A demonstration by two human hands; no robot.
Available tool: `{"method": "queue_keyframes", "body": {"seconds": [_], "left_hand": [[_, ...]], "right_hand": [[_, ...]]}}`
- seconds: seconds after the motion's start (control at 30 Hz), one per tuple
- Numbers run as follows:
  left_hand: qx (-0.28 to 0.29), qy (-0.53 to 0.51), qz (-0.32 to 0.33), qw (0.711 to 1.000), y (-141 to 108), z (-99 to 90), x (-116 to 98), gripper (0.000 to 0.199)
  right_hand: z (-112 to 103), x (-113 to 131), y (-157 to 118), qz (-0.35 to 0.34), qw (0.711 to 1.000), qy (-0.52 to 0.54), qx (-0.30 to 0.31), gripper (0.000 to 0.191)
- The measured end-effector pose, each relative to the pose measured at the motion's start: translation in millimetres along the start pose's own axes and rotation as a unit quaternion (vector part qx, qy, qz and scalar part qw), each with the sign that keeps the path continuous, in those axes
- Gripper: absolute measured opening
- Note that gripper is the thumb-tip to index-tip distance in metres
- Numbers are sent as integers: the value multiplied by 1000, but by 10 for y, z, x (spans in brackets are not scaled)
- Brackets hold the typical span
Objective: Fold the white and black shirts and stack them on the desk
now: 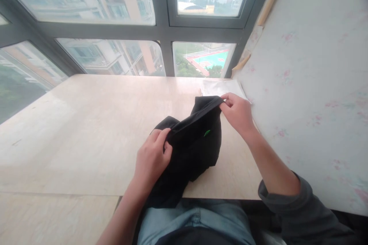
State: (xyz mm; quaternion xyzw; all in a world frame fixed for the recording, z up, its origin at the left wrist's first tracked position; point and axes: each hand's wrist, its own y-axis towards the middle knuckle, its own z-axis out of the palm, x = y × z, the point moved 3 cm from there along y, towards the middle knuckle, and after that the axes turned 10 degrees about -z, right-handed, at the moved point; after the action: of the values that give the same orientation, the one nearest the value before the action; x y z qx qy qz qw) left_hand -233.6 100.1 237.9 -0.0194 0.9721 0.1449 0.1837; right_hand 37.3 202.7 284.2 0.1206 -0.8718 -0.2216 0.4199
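A black cloth garment (198,145) with a small green mark lies bunched on the pale board surface, partly lifted between my hands. Its exact kind is hidden by the folds. My left hand (153,153) pinches its upper edge at the left. At the upper right corner of that edge, my right hand (237,111) has thumb and fingers closed on the cloth. The edge runs stretched on a slant from one hand to the other. Part of the garment hangs over the front edge, near my lap.
A pale board surface (86,134) reaches to the grey-framed windows (162,32). Behind my right hand lies a flat white item (220,87). A wall with flowered paper (310,84) rises close on the right. My legs in light jeans (198,218) are at the front edge.
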Motion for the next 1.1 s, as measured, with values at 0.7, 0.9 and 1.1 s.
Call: {"method": "queue_keyframes", "body": {"seconds": [0.7,0.9,1.1], "left_hand": [[147,-95,46,983,564,740,-209,34],[208,-73,108,969,944,1337,-350,49],[210,-73,91,971,1005,1221,-328,37]], "right_hand": [[466,-517,-1633,151,955,-50,249,23],[531,-427,-2109,197,934,-6,298,32],[351,-310,-2090,151,953,59,257,27]]}}
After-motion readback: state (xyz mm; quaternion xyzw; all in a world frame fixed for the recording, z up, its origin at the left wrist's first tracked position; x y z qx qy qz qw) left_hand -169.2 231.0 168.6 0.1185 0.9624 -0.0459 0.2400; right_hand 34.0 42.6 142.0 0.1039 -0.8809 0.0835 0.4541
